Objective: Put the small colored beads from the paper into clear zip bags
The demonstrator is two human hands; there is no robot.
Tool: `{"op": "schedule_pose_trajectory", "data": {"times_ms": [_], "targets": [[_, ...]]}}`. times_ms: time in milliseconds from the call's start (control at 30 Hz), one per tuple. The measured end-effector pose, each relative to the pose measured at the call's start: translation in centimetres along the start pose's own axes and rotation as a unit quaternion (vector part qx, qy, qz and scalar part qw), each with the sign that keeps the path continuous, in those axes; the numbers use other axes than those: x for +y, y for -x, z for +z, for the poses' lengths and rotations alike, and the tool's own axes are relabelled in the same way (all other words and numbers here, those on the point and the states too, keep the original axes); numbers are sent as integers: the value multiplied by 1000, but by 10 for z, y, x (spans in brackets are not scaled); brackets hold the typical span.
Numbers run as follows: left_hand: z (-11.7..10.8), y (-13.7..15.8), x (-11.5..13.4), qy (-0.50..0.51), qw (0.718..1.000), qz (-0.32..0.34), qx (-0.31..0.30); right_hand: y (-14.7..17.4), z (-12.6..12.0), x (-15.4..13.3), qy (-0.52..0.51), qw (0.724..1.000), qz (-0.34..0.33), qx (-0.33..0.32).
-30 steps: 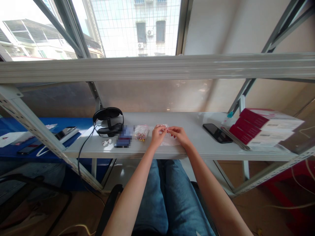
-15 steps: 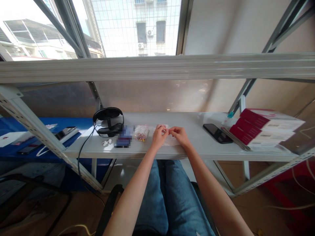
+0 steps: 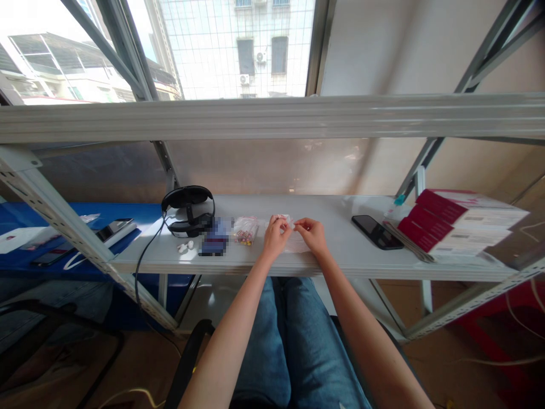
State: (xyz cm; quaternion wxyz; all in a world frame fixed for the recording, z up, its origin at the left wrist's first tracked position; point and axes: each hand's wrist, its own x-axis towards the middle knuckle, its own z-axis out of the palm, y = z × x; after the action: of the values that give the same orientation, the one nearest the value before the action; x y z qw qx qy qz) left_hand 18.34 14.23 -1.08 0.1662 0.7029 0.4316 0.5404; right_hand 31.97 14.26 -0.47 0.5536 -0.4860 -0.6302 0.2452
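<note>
On the long, pale-grey table (image 3: 340,258), a flat, clear plastic bag (image 3: 297,244) is partly covered by the left hand (image 3: 276,236) and right hand (image 3: 312,234). Fingertips are brought close; whether either grip is closed on anything cannot be told. Small pieces could be dropped through slipping. Farther left, a blue object (image 3: 214,241) is obscured by pixelation.

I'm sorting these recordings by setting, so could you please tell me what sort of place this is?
Probably an indoor workroom, judging by the window, the metal rack whose shelf serves as a bench, and the stacked boxes.
</note>
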Motion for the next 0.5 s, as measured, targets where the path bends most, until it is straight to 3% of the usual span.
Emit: {"op": "schedule_pose_trajectory", "data": {"times_ms": [267, 500], "targets": [[-2, -1, 1, 53, 998, -16, 26, -1, 1, 4, -32, 998, -25, 43], [-4, -2, -2, 215, 960, -169, 53, -4, 0, 7, -50, 998, 3, 34]]}}
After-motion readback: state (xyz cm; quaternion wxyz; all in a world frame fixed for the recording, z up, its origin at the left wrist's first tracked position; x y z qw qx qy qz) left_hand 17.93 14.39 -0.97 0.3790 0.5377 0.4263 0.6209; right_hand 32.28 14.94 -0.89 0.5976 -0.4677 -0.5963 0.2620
